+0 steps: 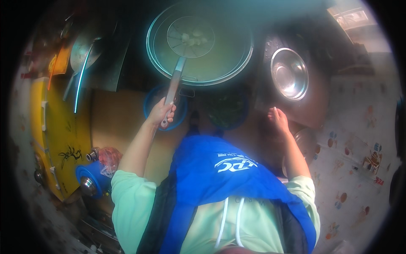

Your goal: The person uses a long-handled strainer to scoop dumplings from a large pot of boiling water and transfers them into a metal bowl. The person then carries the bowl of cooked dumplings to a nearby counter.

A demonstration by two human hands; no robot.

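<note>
My left hand (161,112) grips the flat handle of a round wire skimmer (173,85). The skimmer's head lies over a large metal pot (203,83) of cloudy, pale liquid, and several whitish pieces (193,39) rest in it; whether the head touches the liquid is hard to tell through the haze. My right hand (278,119) is off to the right with its fingers curled and nothing visible in them. Just beyond that hand, a shiny steel bowl (289,74) stands on the side counter, with no food visible inside.
On the floor below the pot are a blue-rimmed basin (147,109) and a basin of leafy greens (226,111). A wide ladle or wok (84,52) and long-handled tools lie at left, above a yellow cabinet (68,133). A red plastic bag (108,157) sits near my left elbow.
</note>
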